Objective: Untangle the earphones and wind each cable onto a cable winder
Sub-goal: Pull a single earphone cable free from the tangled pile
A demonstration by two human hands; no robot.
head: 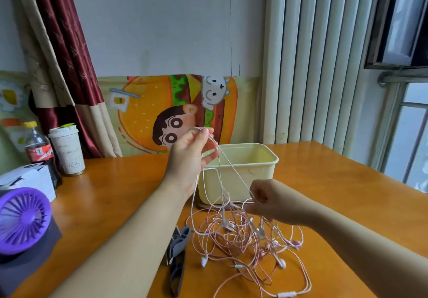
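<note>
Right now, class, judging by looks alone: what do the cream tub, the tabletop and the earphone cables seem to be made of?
The cream tub: probably moulded plastic, matte; thin even walls, rolled rim. The tabletop: varnished wood or wood-look laminate; orange-brown with glossy reflections. The earphone cables: likely soft plastic sheathing, pink and white; they hang in limp loops.

Earphones (243, 235) sprawl centre, bin (245, 177) behind them; bare table (335, 182) to the right (fan (23, 219), bottle (39, 149) crowd left).

You have the pink earphones (240, 235) tangled on the table (324, 182), some strands raised, grey winders (179, 244) just left.
</note>
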